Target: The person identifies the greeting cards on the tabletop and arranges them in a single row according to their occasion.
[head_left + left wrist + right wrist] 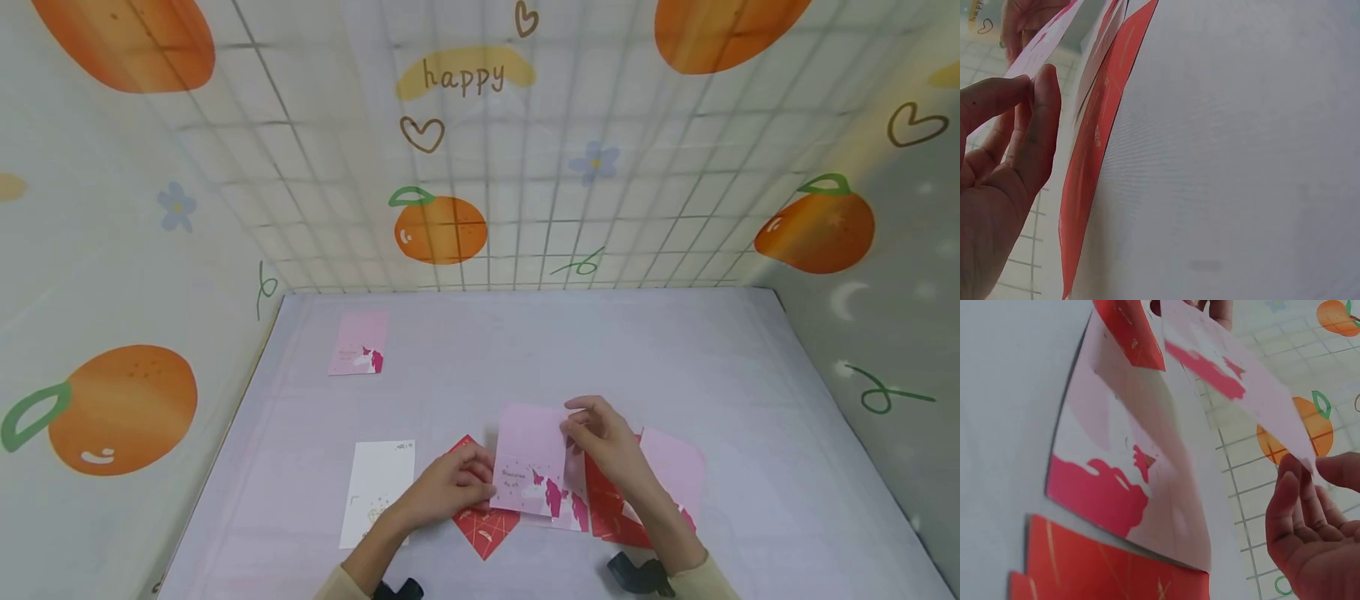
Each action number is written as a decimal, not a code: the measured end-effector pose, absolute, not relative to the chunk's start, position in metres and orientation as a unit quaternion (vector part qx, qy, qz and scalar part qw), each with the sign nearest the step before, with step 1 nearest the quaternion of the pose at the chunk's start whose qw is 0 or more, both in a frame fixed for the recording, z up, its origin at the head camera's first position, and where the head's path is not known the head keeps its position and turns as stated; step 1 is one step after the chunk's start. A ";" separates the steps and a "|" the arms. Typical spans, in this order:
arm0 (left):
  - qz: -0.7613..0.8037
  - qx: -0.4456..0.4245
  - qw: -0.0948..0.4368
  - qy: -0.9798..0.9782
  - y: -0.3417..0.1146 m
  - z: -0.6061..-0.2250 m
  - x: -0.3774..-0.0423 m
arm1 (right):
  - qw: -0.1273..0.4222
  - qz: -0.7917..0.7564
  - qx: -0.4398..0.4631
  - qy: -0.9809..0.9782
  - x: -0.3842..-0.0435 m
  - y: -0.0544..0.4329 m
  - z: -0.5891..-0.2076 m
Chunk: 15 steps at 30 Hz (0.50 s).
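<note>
A pink card with a white and magenta unicorn [529, 446] is held up between both hands. My left hand [455, 483] pinches its lower left edge between thumb and forefinger, as the left wrist view shows. At the upper right corner my right hand [611, 442] pinches it; the right wrist view has thumb and finger on that corner [1309, 464]. Beneath lies a second pink unicorn card [1104, 481], partly hidden in the head view. A red card with gold lines [486, 532], turned cornerwise, lies under the left hand and the held card.
More red cards [611, 515] and another pink card [678, 467] overlap by the right forearm. A white card [380, 475] lies left of the left hand. Farther back sits one pink unicorn card [360, 342]. Orange-print curtains [442, 229] over a wire grid border the pale table [750, 375].
</note>
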<state>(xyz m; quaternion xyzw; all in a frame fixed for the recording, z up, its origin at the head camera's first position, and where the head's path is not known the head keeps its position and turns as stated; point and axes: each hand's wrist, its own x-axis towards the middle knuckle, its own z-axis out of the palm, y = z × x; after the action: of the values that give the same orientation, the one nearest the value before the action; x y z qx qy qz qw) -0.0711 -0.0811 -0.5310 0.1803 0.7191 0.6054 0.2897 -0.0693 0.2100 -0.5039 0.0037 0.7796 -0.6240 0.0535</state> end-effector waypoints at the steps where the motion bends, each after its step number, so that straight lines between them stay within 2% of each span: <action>1: 0.603 0.182 0.287 0.721 -0.081 -0.531 -0.072 | 0.056 -0.624 0.006 0.780 -0.069 0.210 -0.504; 15: 0.597 0.175 0.251 0.742 -0.085 -0.523 -0.080 | 0.102 -0.640 0.008 0.762 -0.059 0.203 -0.513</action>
<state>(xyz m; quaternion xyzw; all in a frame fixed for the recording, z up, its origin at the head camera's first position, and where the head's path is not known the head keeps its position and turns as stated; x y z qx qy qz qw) -0.0800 -0.0849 -0.5232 0.1750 0.7420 0.5966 0.2509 -0.0587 0.2025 -0.5129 0.0080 0.7617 -0.6398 0.1019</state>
